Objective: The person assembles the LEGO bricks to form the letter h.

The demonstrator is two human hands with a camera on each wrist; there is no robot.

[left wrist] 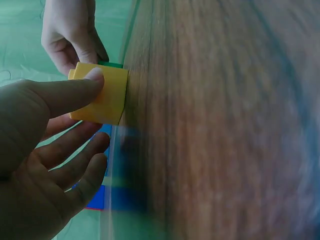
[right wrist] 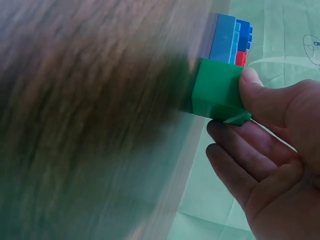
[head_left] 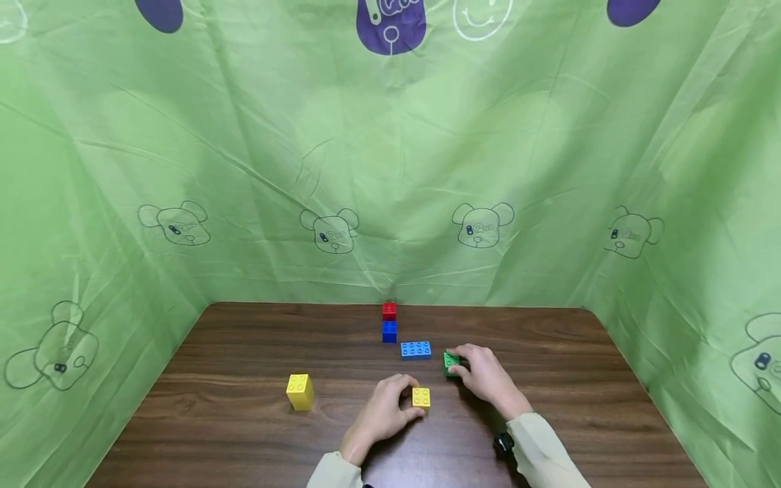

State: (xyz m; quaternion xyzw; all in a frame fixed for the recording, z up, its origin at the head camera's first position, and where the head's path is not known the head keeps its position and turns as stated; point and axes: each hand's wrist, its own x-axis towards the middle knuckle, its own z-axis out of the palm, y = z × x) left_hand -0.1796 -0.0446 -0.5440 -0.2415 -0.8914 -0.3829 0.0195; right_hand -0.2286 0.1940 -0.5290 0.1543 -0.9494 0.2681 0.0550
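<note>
Near the middle front of the table, my left hand (head_left: 386, 409) pinches a small yellow toy brick (head_left: 421, 398) between thumb and fingers. The left wrist view shows the thumb flat across that yellow brick (left wrist: 112, 95), while the lower fingers spread away from it. Farther right, my right hand (head_left: 486, 377) grips a green toy brick (head_left: 451, 362) by its sides. Seen from the right wrist, the thumb lies at one upper edge of the green brick (right wrist: 217, 87), with fingertips at its opposite side. Both bricks are at the tabletop.
A light blue brick (head_left: 415, 350) lies just left of the green one. Behind it are a dark blue brick (head_left: 389, 332) and a red brick (head_left: 389, 311) in line. A tall yellow block (head_left: 300, 392) stands at left. Green cloth (head_left: 396, 169) surrounds the wooden table (head_left: 244, 434).
</note>
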